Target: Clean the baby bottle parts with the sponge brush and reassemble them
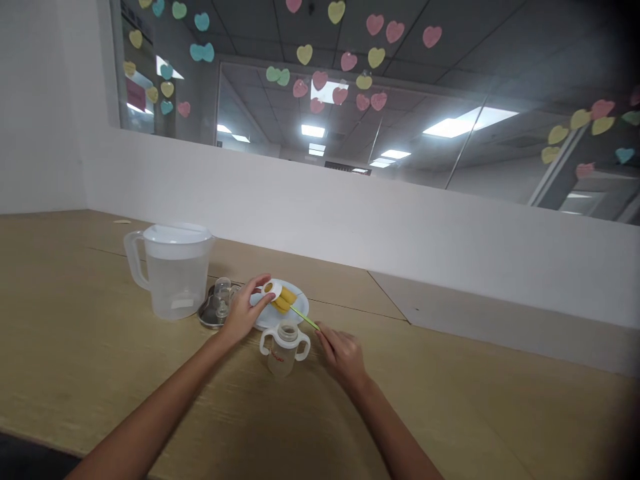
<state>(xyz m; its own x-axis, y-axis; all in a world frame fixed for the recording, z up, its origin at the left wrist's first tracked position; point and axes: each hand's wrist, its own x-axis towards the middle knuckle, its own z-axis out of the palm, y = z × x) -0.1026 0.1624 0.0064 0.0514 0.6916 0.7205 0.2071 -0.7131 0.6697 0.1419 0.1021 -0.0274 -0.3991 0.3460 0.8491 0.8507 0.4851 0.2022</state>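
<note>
My left hand (243, 311) holds a small white ring-shaped cap (273, 289) over a white plate (296, 313). A yellow sponge brush head (283, 298) is pushed into that ring. My right hand (343, 355) grips the brush's thin green handle (305, 319) at its near end. A clear baby bottle with two white handles (284, 347) stands open-topped on the wooden table (100, 347), just in front of the plate and between my hands.
A translucent plastic pitcher with a white lid (173, 269) stands at the left. Beside it a small metal dish (213, 313) holds a clear bottle nipple (221, 293). A low white partition with glass above runs behind the table.
</note>
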